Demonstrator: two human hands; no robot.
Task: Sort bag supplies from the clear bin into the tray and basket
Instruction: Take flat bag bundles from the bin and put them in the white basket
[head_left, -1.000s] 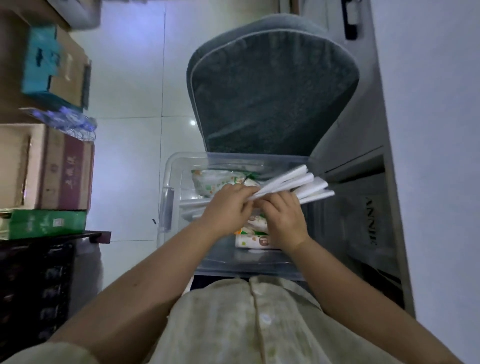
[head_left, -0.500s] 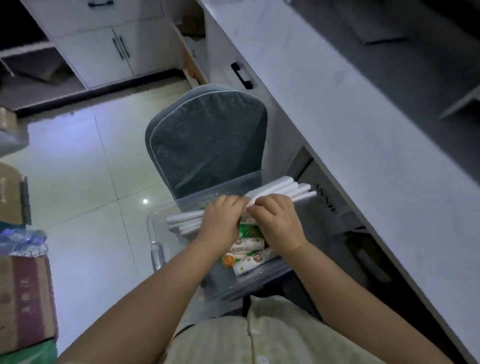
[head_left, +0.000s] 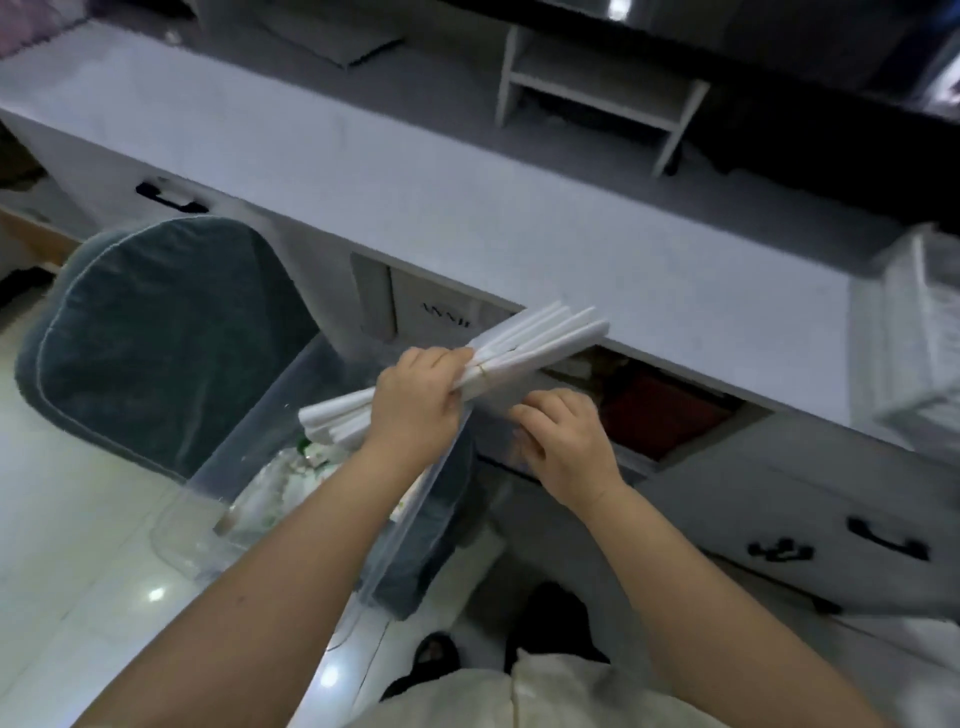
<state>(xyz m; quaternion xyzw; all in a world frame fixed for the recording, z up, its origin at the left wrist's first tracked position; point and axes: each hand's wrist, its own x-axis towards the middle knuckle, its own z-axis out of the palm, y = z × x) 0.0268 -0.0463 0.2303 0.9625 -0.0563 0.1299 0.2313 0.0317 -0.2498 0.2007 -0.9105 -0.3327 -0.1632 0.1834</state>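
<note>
My left hand (head_left: 415, 400) grips a bundle of white rolled bags (head_left: 540, 338) around its middle, tied with a thin band. The bundle is lifted above the clear bin (head_left: 249, 447) and points up and right toward the counter edge. My right hand (head_left: 566, 441) is just below and right of the bundle, fingers loosely curled, off the rolls. The clear bin sits on a grey cushioned chair (head_left: 156, 338) and still holds several plastic packets (head_left: 291, 478). A white basket (head_left: 919, 332) stands on the counter at the far right, partly cut off.
A long pale counter (head_left: 467, 208) runs across the view with a small white shelf rack (head_left: 597, 88) on it. Below are drawers with black handles (head_left: 779, 551) and an open cubby with a white box (head_left: 447, 312). Glossy floor tiles lie at the left.
The view swung right toward the counter. The bundle rose out of the bin in my left hand, and my right hand came off it.
</note>
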